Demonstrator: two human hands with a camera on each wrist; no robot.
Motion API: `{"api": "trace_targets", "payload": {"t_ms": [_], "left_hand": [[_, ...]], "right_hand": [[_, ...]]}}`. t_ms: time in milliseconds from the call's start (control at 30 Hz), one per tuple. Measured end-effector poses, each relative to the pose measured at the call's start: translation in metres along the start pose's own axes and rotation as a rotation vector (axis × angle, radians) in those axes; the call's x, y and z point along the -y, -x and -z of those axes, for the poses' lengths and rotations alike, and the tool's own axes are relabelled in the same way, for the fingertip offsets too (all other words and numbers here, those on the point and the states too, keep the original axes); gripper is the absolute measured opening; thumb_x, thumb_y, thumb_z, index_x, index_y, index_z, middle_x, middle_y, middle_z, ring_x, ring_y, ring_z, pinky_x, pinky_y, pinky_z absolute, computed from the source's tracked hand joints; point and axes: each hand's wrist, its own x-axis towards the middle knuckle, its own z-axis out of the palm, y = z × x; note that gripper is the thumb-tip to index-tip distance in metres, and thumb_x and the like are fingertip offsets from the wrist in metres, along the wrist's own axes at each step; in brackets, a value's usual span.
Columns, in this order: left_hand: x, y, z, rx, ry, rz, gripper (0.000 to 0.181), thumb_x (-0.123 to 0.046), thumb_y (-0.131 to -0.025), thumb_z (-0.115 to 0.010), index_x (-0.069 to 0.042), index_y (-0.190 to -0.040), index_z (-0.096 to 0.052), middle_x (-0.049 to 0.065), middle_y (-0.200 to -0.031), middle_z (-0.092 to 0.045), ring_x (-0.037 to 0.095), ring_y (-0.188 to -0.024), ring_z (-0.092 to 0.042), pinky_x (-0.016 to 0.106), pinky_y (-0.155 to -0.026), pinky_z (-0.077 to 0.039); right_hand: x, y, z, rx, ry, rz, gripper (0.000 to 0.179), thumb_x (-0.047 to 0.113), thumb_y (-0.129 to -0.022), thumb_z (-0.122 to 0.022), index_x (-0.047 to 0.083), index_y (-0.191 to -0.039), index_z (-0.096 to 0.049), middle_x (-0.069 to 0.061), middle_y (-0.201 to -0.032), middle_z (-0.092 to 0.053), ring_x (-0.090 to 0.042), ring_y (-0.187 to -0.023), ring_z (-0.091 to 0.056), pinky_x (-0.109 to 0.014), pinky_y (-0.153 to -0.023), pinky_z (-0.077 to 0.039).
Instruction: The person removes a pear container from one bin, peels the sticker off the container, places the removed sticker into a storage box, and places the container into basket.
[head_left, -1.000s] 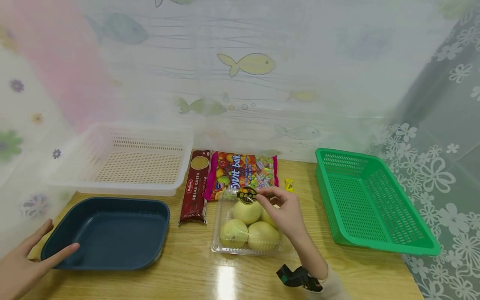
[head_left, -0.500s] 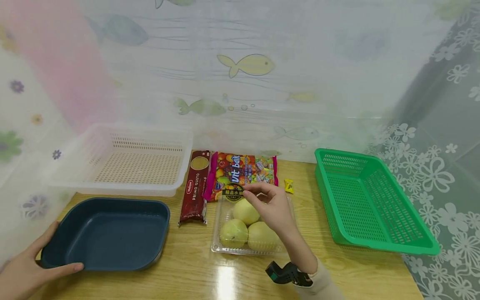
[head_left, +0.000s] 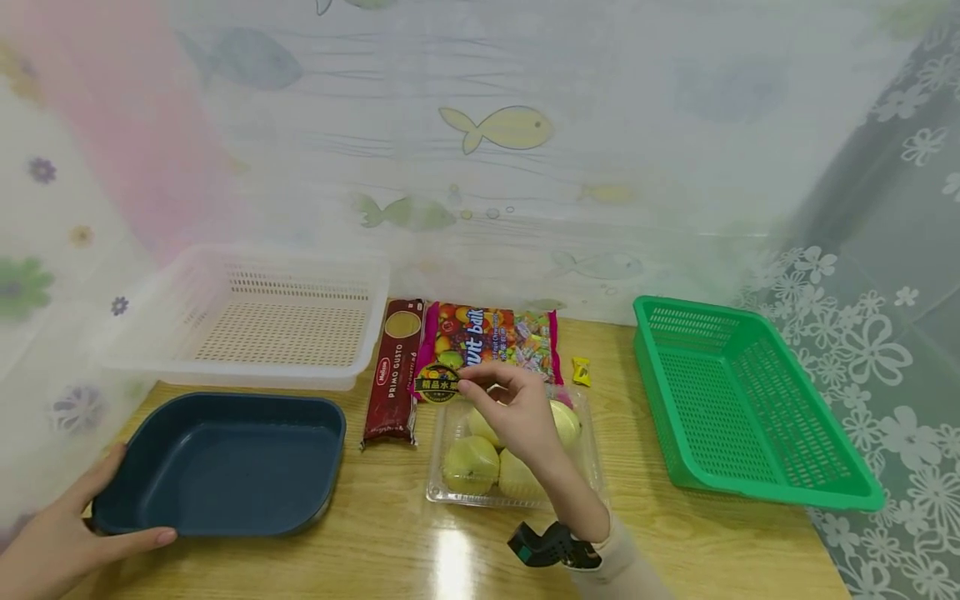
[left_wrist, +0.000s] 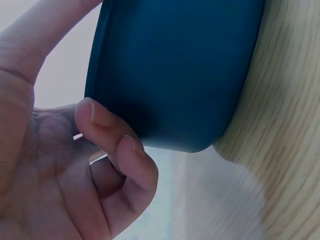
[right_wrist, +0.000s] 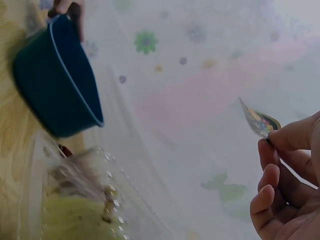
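Observation:
A black-and-gold fruit label [head_left: 437,384] with Chinese characters is pinched between the thumb and forefinger of my right hand [head_left: 517,412]. In the right wrist view the label [right_wrist: 260,120] looks thin and bent, held up in the air. Below that hand lies a clear plastic box [head_left: 435,497] of pale yellow-green round fruit [head_left: 471,465], partly hidden by the hand and forearm. My left hand [head_left: 71,529] grips the left end of a dark blue basin [head_left: 232,467], thumb along its near side. The left wrist view shows curled fingers [left_wrist: 137,162] at the basin's corner.
Behind the basin stands a white perforated basket [head_left: 281,333]. A dark red spaghetti packet [head_left: 392,375] and a colourful candy bag [head_left: 487,333] lie behind the box. One yellow wrapped candy [head_left: 581,372] lies near the green basket [head_left: 738,408] at right.
My right hand has moved left, carrying the label from over the fruit box to beside the candy bag's left end. My left hand has closed in on the basin's end and grips it.

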Motion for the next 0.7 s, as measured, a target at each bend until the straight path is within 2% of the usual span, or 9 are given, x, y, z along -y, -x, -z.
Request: {"api": "trace_targets", "payload": {"t_ms": [267, 533, 633, 700], "left_hand": [[-0.001, 0.002, -0.001, -0.019, 0.015, -0.018, 0.131, -0.056, -0.096, -0.076, -0.008, -0.159, 0.028, 0.033, -0.16, 0.033, 0.075, -0.14, 0.014, 0.09, -0.09, -0.03], [-0.001, 0.001, -0.004, -0.014, 0.07, -0.038, 0.129, -0.052, -0.097, -0.075, -0.01, -0.16, 0.029, 0.026, -0.161, 0.038, 0.068, -0.141, 0.027, 0.092, -0.095, -0.02], [0.0, 0.001, -0.005, -0.006, 0.09, -0.045, 0.128, -0.051, -0.098, -0.075, -0.011, -0.159, 0.03, 0.025, -0.16, 0.04, 0.066, -0.14, 0.031, 0.092, -0.095, -0.019], [0.0, 0.0, -0.005, -0.001, 0.087, -0.042, 0.128, -0.051, -0.099, -0.074, -0.011, -0.159, 0.031, 0.026, -0.16, 0.04, 0.066, -0.14, 0.032, 0.092, -0.094, -0.022]], "right_hand": [[0.003, -0.006, -0.022, 0.031, -0.038, -0.038, 0.014, 0.008, -0.099, -0.074, 0.001, -0.11, -0.08, -0.016, -0.1, -0.078, -0.01, -0.085, -0.068, -0.023, -0.069, -0.055], [0.003, -0.012, -0.047, 0.065, -0.073, -0.012, 0.015, 0.01, -0.1, -0.074, 0.0, -0.11, -0.081, -0.017, -0.098, -0.078, -0.031, -0.087, -0.073, -0.023, -0.066, -0.055], [0.002, -0.013, -0.057, 0.082, -0.063, -0.01, 0.015, 0.011, -0.101, -0.074, 0.001, -0.11, -0.081, -0.016, -0.098, -0.078, -0.026, -0.085, -0.072, -0.024, -0.069, -0.057], [0.003, -0.014, -0.063, 0.096, -0.054, -0.015, 0.015, 0.012, -0.101, -0.074, 0.003, -0.11, -0.081, -0.015, -0.097, -0.078, -0.022, -0.084, -0.073, -0.024, -0.071, -0.058]]}}
